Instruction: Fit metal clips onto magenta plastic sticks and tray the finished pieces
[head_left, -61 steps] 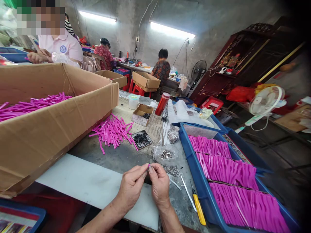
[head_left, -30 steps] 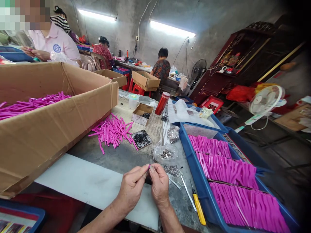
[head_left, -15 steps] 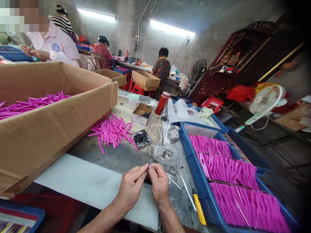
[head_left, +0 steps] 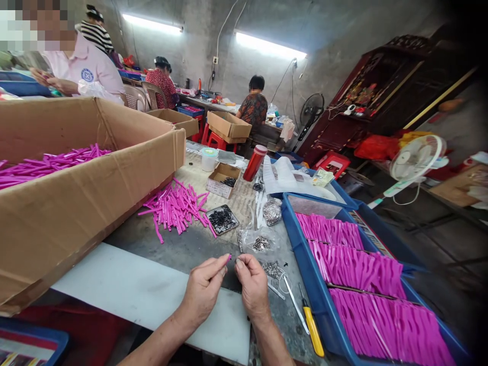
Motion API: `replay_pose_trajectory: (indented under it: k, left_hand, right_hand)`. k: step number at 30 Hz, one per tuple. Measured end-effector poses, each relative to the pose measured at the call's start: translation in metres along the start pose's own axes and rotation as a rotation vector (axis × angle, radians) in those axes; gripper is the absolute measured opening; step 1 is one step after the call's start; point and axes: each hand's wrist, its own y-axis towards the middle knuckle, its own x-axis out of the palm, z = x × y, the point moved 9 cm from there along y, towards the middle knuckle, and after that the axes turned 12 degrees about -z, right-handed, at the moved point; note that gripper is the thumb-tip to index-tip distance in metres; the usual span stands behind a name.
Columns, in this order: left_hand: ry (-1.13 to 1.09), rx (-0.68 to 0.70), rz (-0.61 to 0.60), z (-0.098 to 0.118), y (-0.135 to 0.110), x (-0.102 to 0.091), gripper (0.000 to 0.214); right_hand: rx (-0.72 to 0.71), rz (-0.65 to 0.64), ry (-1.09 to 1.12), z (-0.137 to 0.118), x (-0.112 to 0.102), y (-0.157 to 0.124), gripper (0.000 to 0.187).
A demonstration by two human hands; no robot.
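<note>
My left hand (head_left: 204, 288) is closed in a pinch on a purple strip (head_left: 229, 258), of which only the tip shows past the thumb and forefinger. A small gap to the right, my right hand (head_left: 252, 283) has thumb and forefinger pressed together; a tiny dark bit seems to be between them, too small to name. Both hands are above the near edge of the grey table, over a white board (head_left: 129, 284). Beyond them lie a loose pile of purple strips (head_left: 177, 206) and a shallow tray of small black parts (head_left: 222, 219).
A large cardboard box (head_left: 95, 188) of purple strips stands at left. On the right, a blue bin (head_left: 305, 264) holds rows of purple pieces. A yellow-handled screwdriver (head_left: 312, 325), bagged metal parts (head_left: 262, 243) and a red flask (head_left: 255, 162) are on the table. Several people sit beyond.
My hands have moved apart from touching at the fingertips. The purple tip stays in my left hand, and my right hand has shifted slightly right.
</note>
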Motion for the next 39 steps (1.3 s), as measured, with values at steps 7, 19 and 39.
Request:
replay_pose_trajectory:
  k: [7, 19, 39]
  left_hand:
    - [0.063, -0.077, 0.069, -0.033, 0.012, -0.017, 0.029]
    - [0.077, -0.102, 0.092, -0.047, 0.014, -0.022, 0.029]
    - [0.069, -0.080, 0.070, -0.044, 0.015, -0.020, 0.029]
  right_hand:
    - [-0.003, 0.042, -0.280, -0.027, -0.032, 0.021, 0.017]
    - [0.223, -0.162, -1.427, -0.023, -0.067, 0.067, 0.022]
    - [0.361, -0.431, -1.487, 0.017, -0.050, 0.085, 0.021]
